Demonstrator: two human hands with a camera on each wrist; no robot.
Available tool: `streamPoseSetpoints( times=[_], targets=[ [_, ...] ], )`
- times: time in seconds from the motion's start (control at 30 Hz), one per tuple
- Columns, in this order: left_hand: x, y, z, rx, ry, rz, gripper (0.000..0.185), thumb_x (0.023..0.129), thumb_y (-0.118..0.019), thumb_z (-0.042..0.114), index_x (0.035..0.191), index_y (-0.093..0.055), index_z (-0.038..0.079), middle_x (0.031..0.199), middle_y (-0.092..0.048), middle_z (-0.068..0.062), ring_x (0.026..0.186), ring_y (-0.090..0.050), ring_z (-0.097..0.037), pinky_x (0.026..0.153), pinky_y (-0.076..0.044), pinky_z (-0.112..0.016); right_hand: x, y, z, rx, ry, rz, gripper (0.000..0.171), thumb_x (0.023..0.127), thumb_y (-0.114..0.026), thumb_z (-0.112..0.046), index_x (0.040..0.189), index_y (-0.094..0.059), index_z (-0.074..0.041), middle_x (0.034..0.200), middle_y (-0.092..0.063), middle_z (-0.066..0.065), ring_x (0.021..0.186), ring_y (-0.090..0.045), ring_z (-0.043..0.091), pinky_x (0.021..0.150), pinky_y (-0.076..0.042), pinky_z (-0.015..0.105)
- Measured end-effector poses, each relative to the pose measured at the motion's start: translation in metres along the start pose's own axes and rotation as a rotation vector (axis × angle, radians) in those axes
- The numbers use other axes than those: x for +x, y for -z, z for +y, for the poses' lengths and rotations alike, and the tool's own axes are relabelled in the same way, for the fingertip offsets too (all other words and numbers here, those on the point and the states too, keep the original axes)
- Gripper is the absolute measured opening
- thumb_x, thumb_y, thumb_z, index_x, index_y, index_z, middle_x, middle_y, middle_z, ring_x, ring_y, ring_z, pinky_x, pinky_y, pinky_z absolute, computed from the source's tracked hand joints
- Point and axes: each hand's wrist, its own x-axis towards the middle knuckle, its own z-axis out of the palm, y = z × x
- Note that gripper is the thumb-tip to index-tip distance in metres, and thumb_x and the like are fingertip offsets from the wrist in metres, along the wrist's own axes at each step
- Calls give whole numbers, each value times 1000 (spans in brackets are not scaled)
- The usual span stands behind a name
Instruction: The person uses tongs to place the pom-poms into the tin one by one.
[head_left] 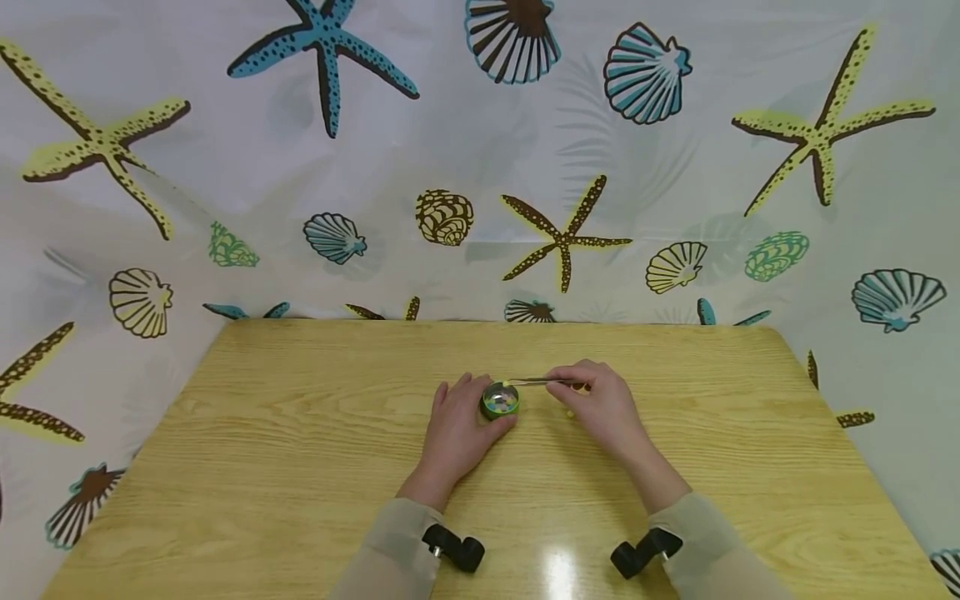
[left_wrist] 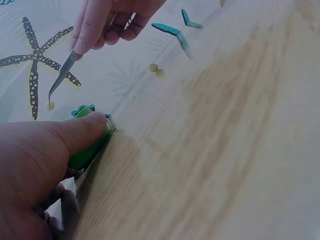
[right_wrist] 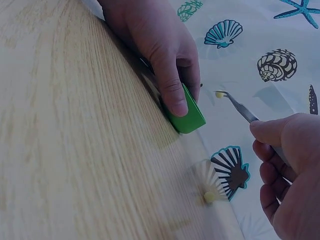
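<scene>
My left hand grips a small round green container on the wooden table, thumb pressed to its green side. Small coloured beads lie inside it. My right hand pinches metal tweezers. Their tips hold a small yellow bead just above the container's rim. One loose yellow bead lies on the table by the right hand.
A curtain printed with starfish and shells hangs behind and beside the table. Black camera mounts sit on both wrists. The table's back edge lies just beyond the hands.
</scene>
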Motion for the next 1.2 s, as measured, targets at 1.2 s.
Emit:
streamPoseSetpoints(
  times=[1.2],
  targets=[
    [0,-2,0,3,1,0,69,98,-88,38,152,-62,3,155,-63,-17,158,-43,-39,135,-14,-62,0,1,4,5,-20,12,14,104,-81,-21,116,-88,-19,109,-79,-2,111,-67,26,97,-57,49]
  ],
)
